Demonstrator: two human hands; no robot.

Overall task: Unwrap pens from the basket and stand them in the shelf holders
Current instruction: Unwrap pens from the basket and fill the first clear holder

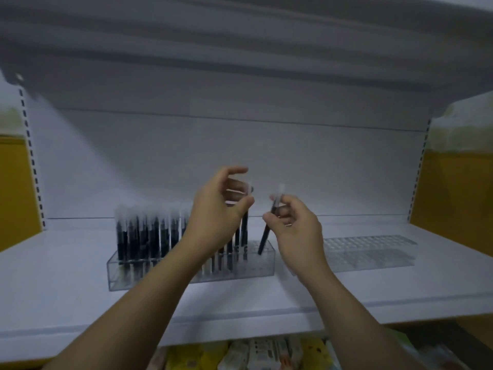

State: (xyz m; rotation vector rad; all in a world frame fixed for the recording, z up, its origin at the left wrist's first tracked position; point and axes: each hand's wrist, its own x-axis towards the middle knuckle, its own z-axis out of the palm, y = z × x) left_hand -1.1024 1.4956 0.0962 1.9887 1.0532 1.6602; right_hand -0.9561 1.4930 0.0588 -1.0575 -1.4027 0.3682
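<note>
Inserting now: the right hand (293, 225) pinches a tilted pen (265, 236) between thumb and curled fingers. The pen's lower end sits at the free right end of the filled holder (128, 276).
Left hand (216, 209): thumb and fingertips are closed on the top of an upright pen (245, 225). Its lower end reaches the same holder, just left of the tilted pen. Blur hides whether it is fully seated.
Wrapping: no wrapper can be made out on either pen. The pale tips look like caps, but this is uncertain.
Work done: standing pens (149, 233) fill most of the filled holder, packed upright from its left end to beyond the left forearm.
Work left, judged: only a few slots at the right end look free. The second holder (373, 252), further right on the shelf (66, 276), holds nothing. The task therefore appears less than half complete, if both holders are to be filled.
Basket: not in view, so the count of pens waiting cannot be told.
Below: packaged goods (266, 353) lie on a lower level, too blurred to identify.
</note>
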